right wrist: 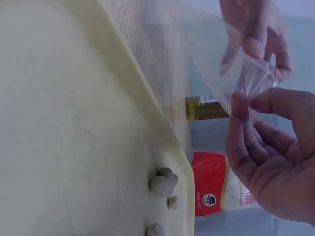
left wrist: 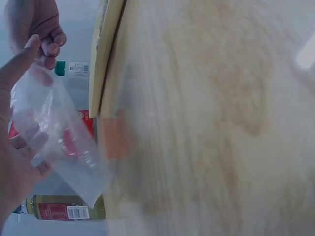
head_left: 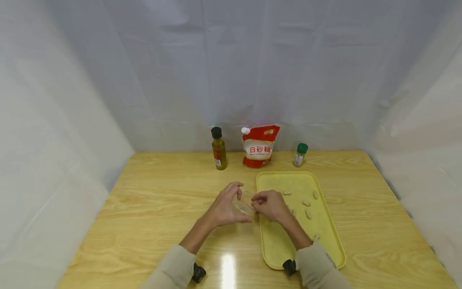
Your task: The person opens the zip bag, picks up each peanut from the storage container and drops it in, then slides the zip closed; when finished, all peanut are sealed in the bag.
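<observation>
A clear plastic bag (left wrist: 81, 157) with a thin red line along its mouth hangs between the two hands. My right hand (head_left: 270, 205) pinches the bag's edge between thumb and forefinger, above the left side of the yellow tray (head_left: 276, 245). On the other side, my left hand (head_left: 224, 206) holds its thumb and fingers spread apart in a wide curve about the bag's mouth. Some of its fingers show through the film in the right wrist view. Several unshelled peanuts (head_left: 306, 203) lie scattered on the tray; my right forearm passes over it.
Along the back of the wooden table (head_left: 155, 208) stand a dark-capped oil bottle (head_left: 219, 152), a red and white sugar pouch (head_left: 258, 148) and a small green-lidded jar (head_left: 299, 155). Pale sheeting (head_left: 231, 72) hangs behind them and at both sides.
</observation>
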The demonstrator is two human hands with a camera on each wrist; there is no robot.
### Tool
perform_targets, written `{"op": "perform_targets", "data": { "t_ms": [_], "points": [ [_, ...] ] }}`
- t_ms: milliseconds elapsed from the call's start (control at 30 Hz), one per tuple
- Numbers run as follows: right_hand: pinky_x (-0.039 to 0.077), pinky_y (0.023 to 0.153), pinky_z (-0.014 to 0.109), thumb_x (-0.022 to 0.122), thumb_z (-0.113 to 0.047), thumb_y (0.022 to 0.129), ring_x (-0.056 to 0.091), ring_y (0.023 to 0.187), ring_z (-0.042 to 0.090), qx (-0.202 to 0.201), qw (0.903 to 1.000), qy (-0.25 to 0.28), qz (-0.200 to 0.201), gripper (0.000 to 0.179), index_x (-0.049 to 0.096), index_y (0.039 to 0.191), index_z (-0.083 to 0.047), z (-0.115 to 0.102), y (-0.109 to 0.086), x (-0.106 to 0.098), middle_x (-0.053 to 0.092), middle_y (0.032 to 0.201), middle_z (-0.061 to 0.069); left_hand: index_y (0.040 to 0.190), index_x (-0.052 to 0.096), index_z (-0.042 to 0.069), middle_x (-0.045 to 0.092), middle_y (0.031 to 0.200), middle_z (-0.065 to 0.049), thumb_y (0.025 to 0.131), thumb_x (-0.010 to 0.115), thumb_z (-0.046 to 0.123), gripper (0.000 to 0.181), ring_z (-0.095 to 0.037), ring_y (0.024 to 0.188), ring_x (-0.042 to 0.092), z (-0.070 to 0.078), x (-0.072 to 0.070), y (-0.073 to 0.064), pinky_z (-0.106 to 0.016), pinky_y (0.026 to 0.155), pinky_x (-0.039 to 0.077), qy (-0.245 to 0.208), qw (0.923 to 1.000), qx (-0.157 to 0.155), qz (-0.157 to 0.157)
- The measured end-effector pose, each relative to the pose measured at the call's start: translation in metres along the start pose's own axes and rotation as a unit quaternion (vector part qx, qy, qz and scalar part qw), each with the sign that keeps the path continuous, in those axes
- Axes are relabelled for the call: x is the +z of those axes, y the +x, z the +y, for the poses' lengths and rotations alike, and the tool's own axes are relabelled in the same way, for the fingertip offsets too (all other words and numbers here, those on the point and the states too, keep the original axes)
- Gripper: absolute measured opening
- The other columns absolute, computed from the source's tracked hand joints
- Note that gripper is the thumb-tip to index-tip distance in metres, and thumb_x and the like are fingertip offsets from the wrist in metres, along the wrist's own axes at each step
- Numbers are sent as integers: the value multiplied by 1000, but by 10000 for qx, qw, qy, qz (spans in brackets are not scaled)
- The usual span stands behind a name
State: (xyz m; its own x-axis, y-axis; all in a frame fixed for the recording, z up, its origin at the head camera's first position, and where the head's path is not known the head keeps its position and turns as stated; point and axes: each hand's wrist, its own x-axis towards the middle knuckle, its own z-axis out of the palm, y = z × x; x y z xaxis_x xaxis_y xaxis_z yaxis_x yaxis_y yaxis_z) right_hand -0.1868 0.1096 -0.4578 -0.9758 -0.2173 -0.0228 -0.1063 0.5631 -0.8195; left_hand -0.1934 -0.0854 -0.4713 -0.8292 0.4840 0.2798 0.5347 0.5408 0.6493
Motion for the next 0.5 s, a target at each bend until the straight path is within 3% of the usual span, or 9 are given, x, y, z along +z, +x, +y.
{"op": "perform_targets", "data": {
  "t_ms": [167, 267, 400, 500],
  "points": [
    [50, 55, 20, 65, -11, 77, 63, 65, 9, -37, 10000, 80, -13, 18, 72, 89, -1, 1, 0, 4, 71, 78, 8, 90, 35, 12, 61, 123, -18, 61, 87, 28, 62, -32, 107, 61, -6, 8, 0, -36, 83, 54, -147, 9996, 210, 69],
    [50, 55, 21, 65, -11, 77, 62, 63, 9, 52, 9999, 124, -67, 17, 72, 89, -1, 0, -1, 6, 71, 77, 7, 91, 35, 11, 64, 119, -17, 63, 85, 19, 57, -31, 103, 63, -8, 10, -1, -32, 77, 54, -340, 9994, 73, 62],
    [50, 54, 21, 63, -10, 78, 62, 60, 9, 78, 9996, 222, -126, 17, 72, 91, -1, 1, -2, 7, 70, 76, 7, 99, 40, 10, 63, 119, -17, 66, 82, 11, 54, -32, 109, 60, -10, 12, -3, -37, 83, 54, -857, 9959, -296, 59],
    [50, 53, 21, 62, -8, 79, 63, 60, 12, -77, 9992, 333, -193, 17, 71, 92, 0, 2, -4, 7, 70, 77, 8, 117, 44, 9, 61, 119, -16, 66, 82, 10, 63, -30, 112, 57, -11, 13, -3, -45, 91, 50, -1141, 9922, -485, 90]
  ]
}}
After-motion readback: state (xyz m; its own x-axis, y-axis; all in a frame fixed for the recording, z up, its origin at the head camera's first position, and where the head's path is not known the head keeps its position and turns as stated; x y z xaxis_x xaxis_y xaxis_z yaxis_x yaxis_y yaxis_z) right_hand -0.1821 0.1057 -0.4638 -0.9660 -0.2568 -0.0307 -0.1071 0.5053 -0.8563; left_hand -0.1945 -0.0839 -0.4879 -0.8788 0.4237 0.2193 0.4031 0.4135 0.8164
